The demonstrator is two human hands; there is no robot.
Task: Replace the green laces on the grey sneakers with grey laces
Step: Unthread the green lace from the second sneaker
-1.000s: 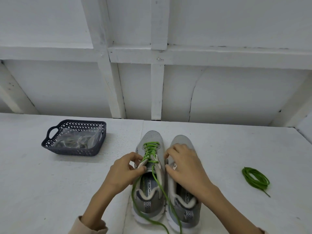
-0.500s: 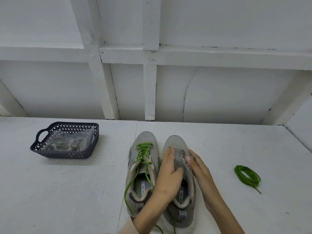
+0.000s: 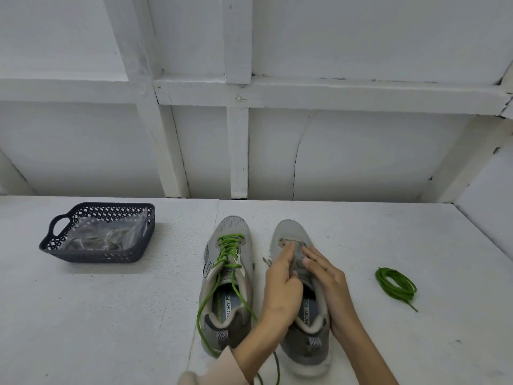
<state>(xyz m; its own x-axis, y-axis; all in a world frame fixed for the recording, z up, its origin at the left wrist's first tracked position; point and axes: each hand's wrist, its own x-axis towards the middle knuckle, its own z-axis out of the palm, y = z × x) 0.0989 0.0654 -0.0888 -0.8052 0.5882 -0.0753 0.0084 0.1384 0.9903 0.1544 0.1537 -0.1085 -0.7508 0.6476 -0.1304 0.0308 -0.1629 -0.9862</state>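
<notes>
Relacing begins at the white desk (image 3: pixel 111 315): the left hand (image 3: pixel 283 290) curls in and pinches the tongue of the bare sneaker (image 3: pixel 291 232), while the right hand (image 3: pixel 330 276) lies nearly flat, straight fingers steadying the upper. Its green lace (image 3: pixel 395 284) sits coiled well to the right, out of the way. The second sneaker (image 3: pixel 231 226) is still laced green. A clear bag (image 3: pixel 105 237) in the dark basket (image 3: pixel 91 257) far left, apparently the grey laces, is untouched.
</notes>
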